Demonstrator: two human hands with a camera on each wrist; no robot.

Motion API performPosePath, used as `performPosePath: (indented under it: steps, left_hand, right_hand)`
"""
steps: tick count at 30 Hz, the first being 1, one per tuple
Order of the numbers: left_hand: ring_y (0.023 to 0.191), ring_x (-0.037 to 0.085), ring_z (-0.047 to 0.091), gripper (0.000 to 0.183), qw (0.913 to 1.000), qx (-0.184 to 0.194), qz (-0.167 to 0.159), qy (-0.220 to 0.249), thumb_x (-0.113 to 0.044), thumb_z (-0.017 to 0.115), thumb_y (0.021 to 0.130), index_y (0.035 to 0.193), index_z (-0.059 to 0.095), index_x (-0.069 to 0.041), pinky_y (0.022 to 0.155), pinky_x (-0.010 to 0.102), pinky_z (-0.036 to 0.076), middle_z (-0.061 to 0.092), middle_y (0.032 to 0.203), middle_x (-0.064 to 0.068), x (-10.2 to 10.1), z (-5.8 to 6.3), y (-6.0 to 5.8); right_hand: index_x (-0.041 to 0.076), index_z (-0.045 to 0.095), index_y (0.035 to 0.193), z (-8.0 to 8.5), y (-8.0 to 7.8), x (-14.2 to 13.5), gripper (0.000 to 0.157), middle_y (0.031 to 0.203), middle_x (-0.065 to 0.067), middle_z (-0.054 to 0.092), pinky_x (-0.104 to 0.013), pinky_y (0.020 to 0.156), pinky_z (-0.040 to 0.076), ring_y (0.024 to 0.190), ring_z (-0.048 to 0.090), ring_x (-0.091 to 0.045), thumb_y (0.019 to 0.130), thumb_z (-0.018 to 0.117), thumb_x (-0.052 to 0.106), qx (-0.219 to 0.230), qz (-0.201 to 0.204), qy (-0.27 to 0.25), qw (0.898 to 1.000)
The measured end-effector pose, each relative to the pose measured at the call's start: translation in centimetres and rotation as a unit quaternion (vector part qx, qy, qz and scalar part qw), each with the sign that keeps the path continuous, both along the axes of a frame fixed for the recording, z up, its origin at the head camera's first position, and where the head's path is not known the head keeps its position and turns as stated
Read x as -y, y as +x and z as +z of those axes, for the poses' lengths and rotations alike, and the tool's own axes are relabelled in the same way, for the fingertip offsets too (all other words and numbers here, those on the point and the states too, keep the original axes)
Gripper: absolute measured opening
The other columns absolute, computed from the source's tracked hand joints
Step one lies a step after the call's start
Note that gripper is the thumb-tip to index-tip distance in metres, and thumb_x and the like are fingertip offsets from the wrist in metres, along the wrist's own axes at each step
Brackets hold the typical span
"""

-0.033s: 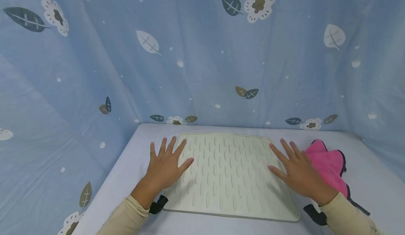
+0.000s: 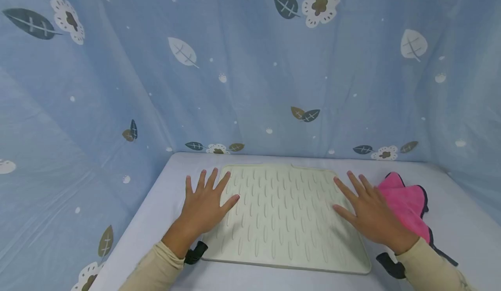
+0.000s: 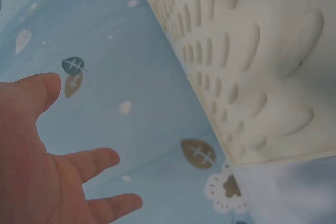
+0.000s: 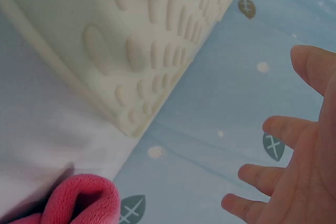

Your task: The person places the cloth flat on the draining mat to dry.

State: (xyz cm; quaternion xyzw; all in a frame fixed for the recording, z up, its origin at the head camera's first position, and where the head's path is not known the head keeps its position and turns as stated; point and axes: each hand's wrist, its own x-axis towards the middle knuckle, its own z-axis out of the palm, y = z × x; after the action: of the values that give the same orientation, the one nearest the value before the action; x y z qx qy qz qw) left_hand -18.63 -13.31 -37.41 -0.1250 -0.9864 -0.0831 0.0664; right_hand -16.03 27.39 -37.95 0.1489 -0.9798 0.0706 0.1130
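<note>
A cream ridged mat [image 2: 282, 212], like a drying mat, lies flat on the white surface. My left hand [image 2: 203, 208] hovers over its left edge with fingers spread and straight, holding nothing. Above the mat's right edge my right hand [image 2: 372, 217] is likewise spread and empty. Beyond that hand lies a crumpled pink cloth [image 2: 403, 199] with dark edging, partly hidden by the hand and sleeve. In the left wrist view, the left fingers [image 3: 100, 163] show apart from the mat [image 3: 273, 77]. The right wrist view has the right fingers [image 4: 289, 129] away from it too.
A white sheet-covered table [image 2: 242, 278] carries the mat and cloth. Blue curtains [image 2: 250, 73] with leaf and flower prints rise behind it and at the sides. Black straps [image 2: 195, 253] sit under the wrists.
</note>
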Motion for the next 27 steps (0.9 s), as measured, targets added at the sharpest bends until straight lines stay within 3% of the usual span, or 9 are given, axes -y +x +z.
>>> performPosePath:
  steps: [12, 15, 19, 22, 27]
  left_hand:
    - [0.153, 0.045, 0.014, 0.074, 1.0, -0.003, -0.001, 0.001, -0.064, 0.044, 0.098, 0.158, 0.03, -0.024, 0.115, 0.074, 0.003, 0.024, 0.165, 0.017, -0.4, 0.2, -0.2]
    - [0.151, 0.043, 0.024, 0.068, 0.9999, -0.006, -0.01, 0.008, -0.059, 0.047, 0.099, 0.156, 0.035, -0.023, 0.115, 0.072, 0.012, 0.032, 0.161, 0.017, -0.1, 0.2, -0.3]
    - [0.139, 0.039, 0.045, 0.058, 0.9996, 0.01, -0.019, 0.017, -0.048, 0.051, 0.102, 0.151, 0.045, -0.019, 0.108, 0.065, 0.035, 0.048, 0.151, 0.016, 1.0, -0.1, -0.6]
    - [0.13, 0.038, 0.054, 0.051, 0.9986, 0.038, -0.014, 0.033, -0.04, 0.054, 0.102, 0.147, 0.05, -0.015, 0.098, 0.061, 0.044, 0.055, 0.143, 0.016, 2.1, -0.4, -0.9]
    - [0.111, 0.03, 0.064, 0.049, 0.9913, 0.102, 0.007, 0.083, -0.032, 0.059, 0.101, 0.145, 0.051, -0.014, 0.088, 0.052, 0.051, 0.061, 0.132, 0.014, 3.6, -0.8, -1.6]
  right_hand:
    - [0.02, 0.025, 0.159, 0.4, -0.1, -0.1, 0.078, 0.162, -0.028, 0.021, -0.08, 0.104, 0.021, 0.145, 0.02, -0.056, 0.096, 0.061, 0.049, 0.018, -0.011, -0.001, 1.0]
    - [0.017, 0.032, 0.157, 0.2, -0.1, -0.3, 0.075, 0.158, -0.028, 0.029, -0.078, 0.103, 0.026, 0.141, 0.029, -0.056, 0.095, 0.065, 0.044, -0.001, -0.004, -0.011, 1.0]
    - [0.008, 0.049, 0.145, 0.0, -0.3, -1.0, 0.064, 0.147, -0.03, 0.044, -0.071, 0.098, 0.04, 0.13, 0.044, -0.053, 0.09, 0.073, 0.031, -0.037, 0.017, -0.039, 0.998]
    - [0.005, 0.055, 0.139, 0.1, -0.4, -2.1, 0.058, 0.143, -0.031, 0.048, -0.068, 0.093, 0.045, 0.126, 0.048, -0.052, 0.088, 0.075, 0.024, -0.046, 0.012, -0.058, 0.997]
    - [0.005, 0.056, 0.136, 0.0, -0.7, -4.4, 0.058, 0.141, -0.033, 0.049, -0.072, 0.092, 0.042, 0.125, 0.047, -0.054, 0.084, 0.078, 0.02, -0.053, -0.021, -0.068, 0.996]
